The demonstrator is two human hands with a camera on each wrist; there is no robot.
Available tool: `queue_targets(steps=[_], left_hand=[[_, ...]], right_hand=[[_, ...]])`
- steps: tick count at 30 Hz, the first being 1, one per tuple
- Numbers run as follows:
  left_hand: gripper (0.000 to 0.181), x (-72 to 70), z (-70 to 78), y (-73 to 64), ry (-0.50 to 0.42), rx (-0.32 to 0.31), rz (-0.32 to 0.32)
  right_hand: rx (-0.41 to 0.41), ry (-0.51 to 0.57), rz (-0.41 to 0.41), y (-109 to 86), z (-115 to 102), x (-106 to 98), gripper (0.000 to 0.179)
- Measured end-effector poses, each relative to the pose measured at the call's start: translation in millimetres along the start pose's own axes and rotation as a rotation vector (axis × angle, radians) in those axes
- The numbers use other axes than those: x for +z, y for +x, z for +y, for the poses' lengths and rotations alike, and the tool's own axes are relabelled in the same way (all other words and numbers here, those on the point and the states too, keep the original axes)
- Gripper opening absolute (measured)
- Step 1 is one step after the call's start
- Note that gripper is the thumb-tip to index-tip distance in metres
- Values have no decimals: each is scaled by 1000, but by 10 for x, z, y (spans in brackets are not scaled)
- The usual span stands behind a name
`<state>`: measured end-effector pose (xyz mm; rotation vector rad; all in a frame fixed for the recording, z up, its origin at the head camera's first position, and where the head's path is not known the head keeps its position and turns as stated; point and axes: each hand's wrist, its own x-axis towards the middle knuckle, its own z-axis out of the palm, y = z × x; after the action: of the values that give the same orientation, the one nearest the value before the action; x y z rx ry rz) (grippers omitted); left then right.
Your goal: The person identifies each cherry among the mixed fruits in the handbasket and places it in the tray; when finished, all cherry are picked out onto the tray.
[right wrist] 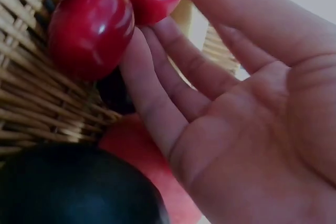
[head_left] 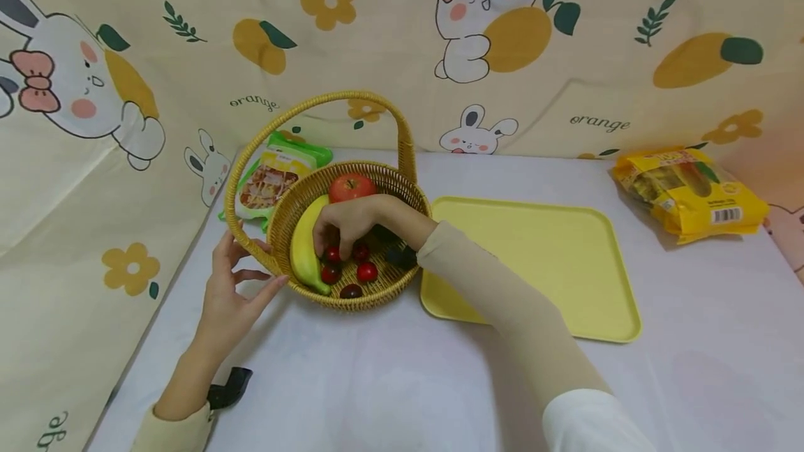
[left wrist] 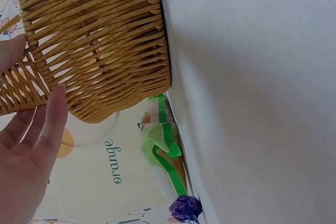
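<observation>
Left hand (head_left: 231,302) gripping rim of round golden wicker basket (head_left: 352,304) by handle. Right hand (head_left: 353,220) down inside basket, thumb and fingers pinching small glossy red round fruit (head_left: 332,254), just beside curved yellow banana (head_left: 303,246). Cream cartoon-print cloth (head_left: 383,26) behind reads "orange", repeatedly. Shiny yellow plastic packet (head_left: 706,194), far right: barcode showing, fine print too small.

Right hand (head_left: 354,222) partly covers a cherry (head_left: 332,254); basket (head_left: 354,303) hides some of a green packet (head_left: 270,187); sleeve (head_left: 521,298) masks part of the tray (head_left: 565,250); dark fruit (right wrist: 73,187), kind unclear, is cut off in the right wrist view; yellow packet (head_left: 697,190) bears illegibly small print.
</observation>
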<state>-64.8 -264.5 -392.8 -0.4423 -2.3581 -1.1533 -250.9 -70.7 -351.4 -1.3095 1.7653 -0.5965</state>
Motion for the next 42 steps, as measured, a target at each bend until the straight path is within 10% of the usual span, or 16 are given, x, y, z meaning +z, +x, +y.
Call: queue_targets(steps=[16, 31, 37, 42], left_hand=[[112, -14, -19, -46, -5, -19, 7], [113, -41, -47, -26, 1, -10, -1], [112, -20, -22, -25, -13, -5, -5], [113, 3, -18, -10, -19, 6, -7]], right_hand=[[-92, -10, 129, 106, 47, 53, 24], [24, -135, 35, 91, -31, 86, 24], [-115, -20, 134, -76, -56, 1, 26], [-306, 191, 307, -589, -152, -169, 29]])
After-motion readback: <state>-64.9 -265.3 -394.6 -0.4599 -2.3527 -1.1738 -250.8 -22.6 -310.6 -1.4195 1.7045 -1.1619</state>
